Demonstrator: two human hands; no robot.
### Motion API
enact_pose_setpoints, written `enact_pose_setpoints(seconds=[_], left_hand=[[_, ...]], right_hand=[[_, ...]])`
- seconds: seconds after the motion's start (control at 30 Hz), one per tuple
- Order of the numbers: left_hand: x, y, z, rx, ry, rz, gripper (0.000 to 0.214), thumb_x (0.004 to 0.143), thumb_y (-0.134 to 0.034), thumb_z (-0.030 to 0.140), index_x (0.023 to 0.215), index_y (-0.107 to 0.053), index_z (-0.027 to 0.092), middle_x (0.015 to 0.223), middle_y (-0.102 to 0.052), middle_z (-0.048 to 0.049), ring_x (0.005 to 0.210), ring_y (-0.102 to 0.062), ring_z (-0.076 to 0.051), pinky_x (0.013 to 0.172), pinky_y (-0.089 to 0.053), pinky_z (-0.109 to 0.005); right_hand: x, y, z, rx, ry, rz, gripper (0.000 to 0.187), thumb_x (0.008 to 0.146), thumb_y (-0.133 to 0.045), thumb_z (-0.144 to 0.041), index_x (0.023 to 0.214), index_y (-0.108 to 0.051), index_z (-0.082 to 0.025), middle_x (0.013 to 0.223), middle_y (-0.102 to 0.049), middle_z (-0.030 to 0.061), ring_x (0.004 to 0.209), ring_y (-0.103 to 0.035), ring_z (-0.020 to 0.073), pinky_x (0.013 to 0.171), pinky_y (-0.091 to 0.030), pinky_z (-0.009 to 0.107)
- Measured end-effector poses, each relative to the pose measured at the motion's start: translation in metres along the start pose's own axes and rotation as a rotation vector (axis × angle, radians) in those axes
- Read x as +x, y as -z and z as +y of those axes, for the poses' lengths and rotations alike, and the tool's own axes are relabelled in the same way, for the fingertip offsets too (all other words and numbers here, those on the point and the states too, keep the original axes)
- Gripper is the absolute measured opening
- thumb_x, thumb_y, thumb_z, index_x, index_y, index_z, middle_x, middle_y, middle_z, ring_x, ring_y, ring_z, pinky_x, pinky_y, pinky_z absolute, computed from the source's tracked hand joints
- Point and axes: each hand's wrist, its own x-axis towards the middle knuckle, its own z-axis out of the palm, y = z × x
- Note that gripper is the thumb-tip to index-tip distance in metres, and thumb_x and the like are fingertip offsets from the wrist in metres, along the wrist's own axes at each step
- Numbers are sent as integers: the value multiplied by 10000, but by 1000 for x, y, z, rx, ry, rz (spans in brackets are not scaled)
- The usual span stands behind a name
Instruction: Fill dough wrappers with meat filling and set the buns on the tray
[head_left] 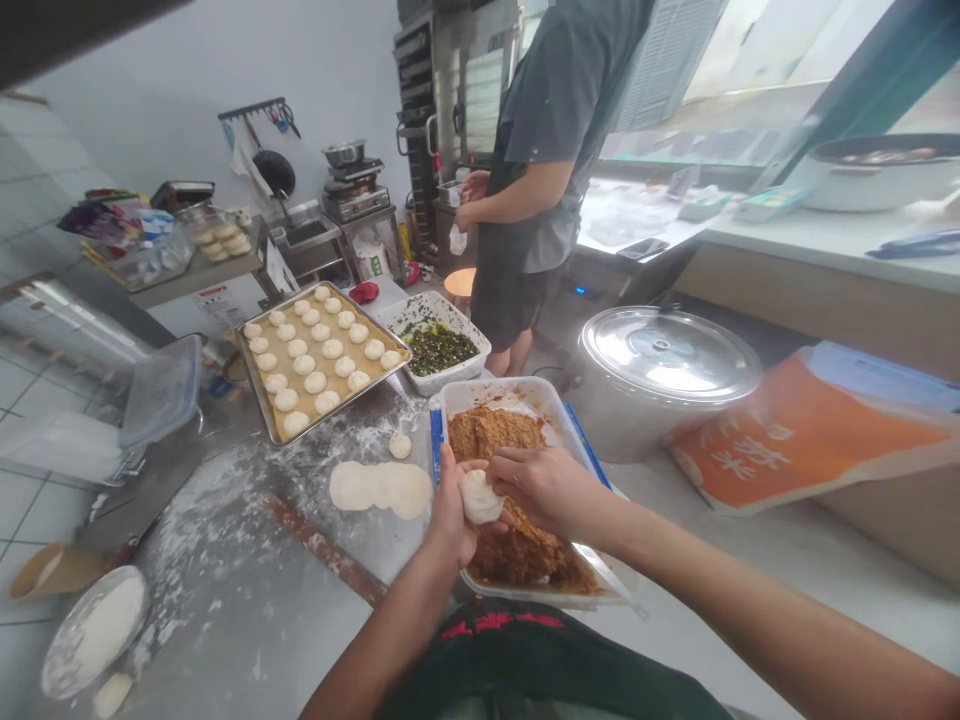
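Head view: tray holds dough balls, tub brown filling.

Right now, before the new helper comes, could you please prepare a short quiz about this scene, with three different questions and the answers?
1. True or false: the dough ball is held between the left hand and the right hand, above the tub of brown filling.
2. Multiple choice: what is in the white tub beside the metal tray of round buns? A) chopped green filling B) flour C) whole eggs
3. Short answer: what tool lies on the floured counter, below the flat dough discs?

Key: 1 true; 2 A; 3 rolling pin
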Motion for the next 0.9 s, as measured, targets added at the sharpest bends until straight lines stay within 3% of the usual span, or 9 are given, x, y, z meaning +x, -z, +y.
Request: enact_pose_setpoints(seconds=[0.1,0.2,0.37,0.53,0.73,0.9], left_hand=[[1,0,-3,78,-28,61,580,667,-378,722,696,-509,158,490,-522,-4,330,-483,-116,297,-270,-196],[2,1,-2,131,50,57,632,665,-331,746,626,-515,143,493,-539,-43,331,-483,-110,294,-233,-194],[-1,3,2,92,53,-21,631,675,-305,745,731,-544,163,536,-565,-39,336,-487,-111,297,-259,-199],[1,6,-1,176,122,19,635,674,-324,739,654,-545,144,493,-551,-61,339,-492,-122,302,-267,-203],[1,5,1,88,143,-64,644,670,-304,750,710,-561,161,483,-534,-31,362,-505,-134,317,-311,-213],[5,9,-4,230,143,-6,666,668,-279,758,672,-552,150,444,-543,-38,328,-488,-130,304,-279,-207]], right_hand=[[-1,3,0,64,14,42,129,821,-406,-149,788,-530,-163,728,-560,32,654,-508,126,575,-310,237],[-1,4,1,50,61,40,151,830,-402,-148,799,-549,-164,727,-556,31,654,-502,121,581,-308,237],[-1,1,4,-16,77,8,146,819,-422,-149,756,-553,-166,705,-552,19,612,-476,111,543,-280,243],[-1,3,3,41,63,1,138,820,-425,-152,799,-560,-164,710,-557,25,651,-500,121,576,-303,238],[0,0,0,13,106,-5,151,842,-411,-201,762,-536,-170,710,-548,22,620,-482,117,560,-297,237],[-1,3,0,108,93,-22,149,844,-402,-199,792,-536,-164,698,-558,20,608,-492,111,561,-304,228]])
